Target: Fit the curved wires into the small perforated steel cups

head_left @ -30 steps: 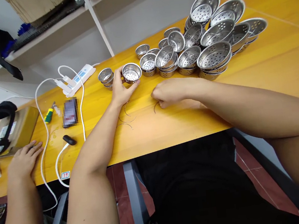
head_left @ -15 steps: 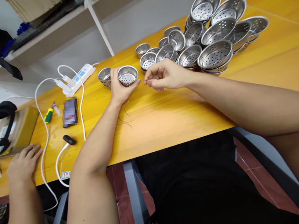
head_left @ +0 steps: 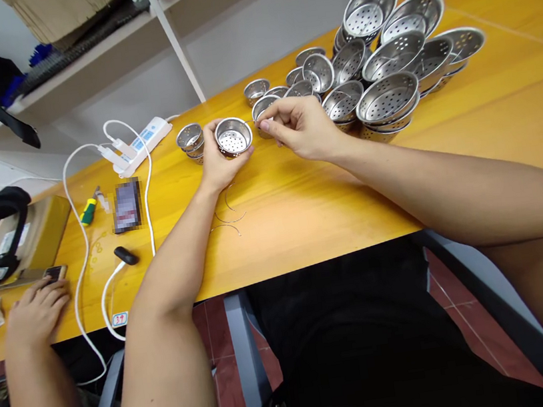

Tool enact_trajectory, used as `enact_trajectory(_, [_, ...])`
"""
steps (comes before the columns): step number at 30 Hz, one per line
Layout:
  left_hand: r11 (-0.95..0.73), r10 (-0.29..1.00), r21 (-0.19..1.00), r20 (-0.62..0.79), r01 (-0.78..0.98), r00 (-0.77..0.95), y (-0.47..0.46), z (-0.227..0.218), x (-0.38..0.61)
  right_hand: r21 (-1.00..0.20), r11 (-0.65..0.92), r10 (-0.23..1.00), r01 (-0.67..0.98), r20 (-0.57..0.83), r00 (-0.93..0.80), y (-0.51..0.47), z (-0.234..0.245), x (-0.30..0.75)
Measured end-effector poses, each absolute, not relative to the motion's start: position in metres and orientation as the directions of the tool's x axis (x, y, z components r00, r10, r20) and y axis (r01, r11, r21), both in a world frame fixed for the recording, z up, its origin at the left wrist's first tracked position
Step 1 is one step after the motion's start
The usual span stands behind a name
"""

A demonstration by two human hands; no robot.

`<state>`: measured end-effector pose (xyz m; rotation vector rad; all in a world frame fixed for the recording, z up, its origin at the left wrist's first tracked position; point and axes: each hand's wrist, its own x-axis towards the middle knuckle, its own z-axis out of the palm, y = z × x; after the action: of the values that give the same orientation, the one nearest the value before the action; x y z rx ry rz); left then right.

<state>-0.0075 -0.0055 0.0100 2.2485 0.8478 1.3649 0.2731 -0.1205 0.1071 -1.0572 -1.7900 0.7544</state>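
My left hand is wrapped round a small steel cup with holes in its bottom and wall, its mouth facing me. To the right of the cup, my right hand is pinched shut. A thin strand, apparently wire, runs from its fingertips toward the cup's rim. Several thin curved wires lie on the table below my left hand. Just left of the held cup stands a short stack of similar cups. My right hand partly covers another perforated cup behind it.
Stacks of larger perforated steel bowls fill the table's right back. On the left are a power strip with white cables, a phone, a green-yellow tool and a black earbud-like case. Another person's hand rests farther left.
My right hand has moved slightly up and back from the cup's lower rim to its upper right side. The other person's hand has shifted left, and a small phone-like object shows beside it.
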Motion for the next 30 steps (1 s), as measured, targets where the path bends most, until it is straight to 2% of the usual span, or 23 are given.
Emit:
enact_trajectory(3, [-0.741,0.665,0.631,0.646,0.228,0.374,0.0,0.004,-0.008,-0.79,0.506,0.862,0.345,0.469,-0.192,-0.112,0.097,0.275])
enact_trajectory(8, [-0.736,0.631,0.669,0.623,0.104,0.462,0.005,0.006,-0.008,-0.763,0.614,0.789,0.204,0.599,-0.135,-0.1,0.082,0.275])
enact_trajectory(14, [-0.731,0.59,0.681,0.601,0.04,0.54,0.004,0.014,-0.008,-0.732,0.636,0.769,0.245,0.626,-0.128,-0.095,0.077,0.278])
enact_trajectory(22, [-0.713,0.601,0.701,0.593,0.023,0.536,-0.001,0.018,-0.004,-0.721,0.627,0.773,0.297,0.622,-0.123,-0.094,0.075,0.279])
enact_trajectory(30, [-0.579,0.674,0.815,0.503,-0.036,0.541,-0.02,0.016,0.011,-0.762,0.608,0.794,0.223,0.584,-0.168,-0.106,0.078,0.269])
